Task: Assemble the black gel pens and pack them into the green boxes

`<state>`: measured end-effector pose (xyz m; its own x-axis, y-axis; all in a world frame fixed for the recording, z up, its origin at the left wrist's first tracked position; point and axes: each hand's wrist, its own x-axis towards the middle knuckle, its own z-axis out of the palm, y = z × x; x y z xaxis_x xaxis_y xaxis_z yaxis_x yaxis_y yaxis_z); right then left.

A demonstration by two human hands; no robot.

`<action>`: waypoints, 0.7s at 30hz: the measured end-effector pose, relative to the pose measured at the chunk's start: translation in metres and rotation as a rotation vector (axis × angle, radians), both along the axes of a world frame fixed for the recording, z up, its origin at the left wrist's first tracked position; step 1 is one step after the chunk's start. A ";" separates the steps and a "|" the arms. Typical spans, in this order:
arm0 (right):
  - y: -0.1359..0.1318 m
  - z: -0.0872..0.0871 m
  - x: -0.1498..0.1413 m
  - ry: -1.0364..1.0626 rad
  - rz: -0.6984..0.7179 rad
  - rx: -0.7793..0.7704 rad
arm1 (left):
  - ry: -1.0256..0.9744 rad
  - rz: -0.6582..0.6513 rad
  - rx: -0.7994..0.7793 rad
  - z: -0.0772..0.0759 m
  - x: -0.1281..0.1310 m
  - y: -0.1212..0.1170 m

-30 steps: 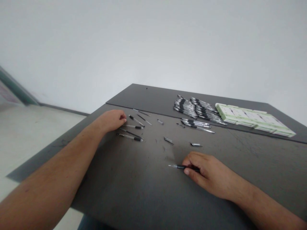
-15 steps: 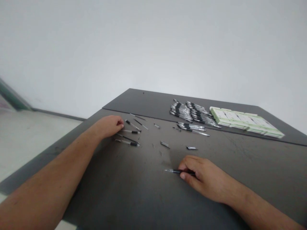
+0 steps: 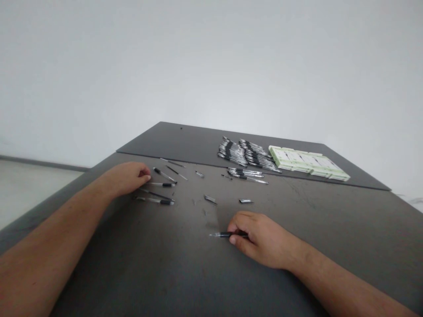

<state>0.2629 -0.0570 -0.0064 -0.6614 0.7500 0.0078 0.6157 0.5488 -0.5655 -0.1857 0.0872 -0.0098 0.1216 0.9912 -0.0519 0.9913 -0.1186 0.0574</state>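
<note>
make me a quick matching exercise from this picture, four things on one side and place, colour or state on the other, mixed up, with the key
1. right hand
2. left hand
3. boxes
4. wall

A. white and pale green
B. gripping a pen
C. beyond the table's far edge
D. beside loose pens on the left

Pairs: 1-B, 2-D, 3-A, 4-C

Soft, diffuse light looks brightest on the wall [image 3: 218,66] beyond the left hand [image 3: 127,178] and right hand [image 3: 261,237], while the tabletop [image 3: 185,264] dims on their near side. Blurry shadow lies under the left wrist; small clear parts [image 3: 205,212] beyond the right fingertips look indistinct.
</note>
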 end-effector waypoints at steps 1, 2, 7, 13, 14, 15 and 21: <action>0.000 0.000 0.000 -0.003 0.000 -0.001 | 0.000 -0.005 -0.002 0.000 0.000 0.000; 0.000 -0.001 0.001 -0.006 0.000 -0.003 | 0.001 -0.010 -0.005 0.000 -0.001 0.000; 0.000 -0.001 0.002 -0.007 -0.001 0.006 | 0.007 -0.011 -0.021 0.002 0.000 0.000; 0.001 -0.001 0.000 -0.008 0.017 0.014 | 0.029 0.003 -0.033 0.000 0.000 0.002; 0.002 -0.001 0.000 -0.008 0.019 0.013 | 0.033 0.008 -0.035 0.000 -0.001 0.003; 0.002 -0.001 0.000 -0.007 0.019 0.012 | 0.036 0.011 -0.038 -0.001 -0.001 0.004; 0.003 -0.002 0.000 0.021 0.022 0.029 | 0.026 0.005 -0.054 -0.002 -0.005 0.009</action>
